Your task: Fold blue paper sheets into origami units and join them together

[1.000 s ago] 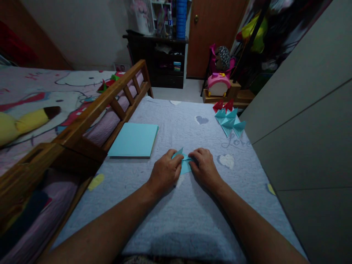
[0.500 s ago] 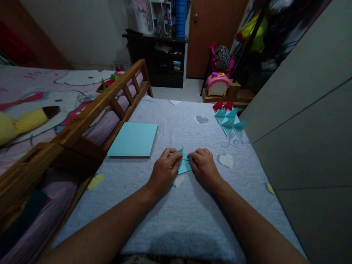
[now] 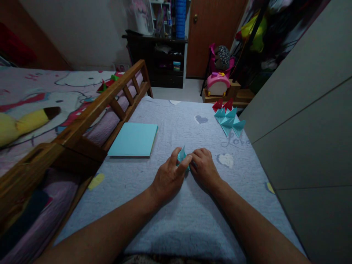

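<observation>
A small folded piece of light-blue paper [image 3: 182, 154] lies between my two hands on the bed surface, with one pointed flap standing up. My left hand [image 3: 172, 172] covers much of it, the index finger behind and the thumb reaching across to the right edge. My right hand [image 3: 202, 164] pinches the paper's right side with bent fingers. The lower part of the paper is mostly hidden by my left hand. To the left lies a flat stack of square light-blue paper [image 3: 134, 140]. Folded light-blue paper pieces [image 3: 229, 120] and red ones [image 3: 219, 105] sit at the far right.
A wooden bed rail [image 3: 110, 97] runs along the left, with a yellow plush toy [image 3: 30, 123] beyond it. Pale cabinet panels [image 3: 308, 139] border the right side. Behind the bed stand a dark cabinet [image 3: 155, 60] and a pink toy case [image 3: 218, 83].
My left hand has shifted right over the folded paper, its thumb now reaching towards my right fingers. The paper's flap stands higher, and less of its lower part shows.
</observation>
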Motion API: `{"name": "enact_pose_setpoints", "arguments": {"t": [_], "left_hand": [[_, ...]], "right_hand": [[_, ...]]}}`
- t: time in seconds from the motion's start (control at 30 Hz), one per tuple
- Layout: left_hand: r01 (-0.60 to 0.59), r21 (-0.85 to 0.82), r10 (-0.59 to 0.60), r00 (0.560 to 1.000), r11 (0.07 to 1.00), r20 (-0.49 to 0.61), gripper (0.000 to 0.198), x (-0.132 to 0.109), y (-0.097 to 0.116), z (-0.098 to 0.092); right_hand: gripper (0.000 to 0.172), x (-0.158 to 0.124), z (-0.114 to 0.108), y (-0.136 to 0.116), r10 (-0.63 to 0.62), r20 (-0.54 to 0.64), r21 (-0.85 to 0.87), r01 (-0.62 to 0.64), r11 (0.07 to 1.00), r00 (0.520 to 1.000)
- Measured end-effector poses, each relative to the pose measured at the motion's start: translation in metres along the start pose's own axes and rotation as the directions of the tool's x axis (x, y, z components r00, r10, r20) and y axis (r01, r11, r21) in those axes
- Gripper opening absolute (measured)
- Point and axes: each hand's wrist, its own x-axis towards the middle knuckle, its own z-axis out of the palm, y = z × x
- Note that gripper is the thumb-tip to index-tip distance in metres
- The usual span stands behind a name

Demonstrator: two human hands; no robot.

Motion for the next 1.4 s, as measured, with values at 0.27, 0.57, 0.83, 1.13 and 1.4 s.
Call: {"name": "enact_pose_setpoints", "arguments": {"t": [0.27, 0.57, 0.83, 1.13, 1.4], "left_hand": [[0.076, 0.016, -0.078, 0.987, 0.997, 0.143, 0.043, 0.001, -0.002, -0.002], [0.096, 0.124, -0.123, 0.964, 0.988, 0.235, 0.043, 0.007, 0.0, -0.001], [0.08, 0.133, -0.115, 0.954, 0.988, 0.278, 0.04, 0.01, 0.001, -0.004], [0.137, 0.082, -0.154, 0.951, 0.987, 0.267, 0.04, 0.01, -0.002, -0.006], [0.082, 0.132, -0.118, 0.949, 0.988, 0.293, 0.042, 0.012, -0.003, -0.004]], "right_hand": [[0.02, 0.0, 0.002, 0.0, 0.005, -0.029, -0.001, -0.005, 1.0, 1.0], [0.015, -0.001, 0.001, 0.003, 0.011, -0.016, 0.025, -0.011, 1.0, 1.0], [0.009, -0.007, -0.001, 0.009, 0.07, -0.041, 0.008, -0.07, 0.998, 0.997], [0.01, -0.004, -0.002, 0.012, 0.074, -0.038, 0.028, -0.073, 0.997, 0.997], [0.012, -0.003, -0.004, 0.015, 0.03, -0.016, 0.002, -0.03, 1.0, 0.999]]}}
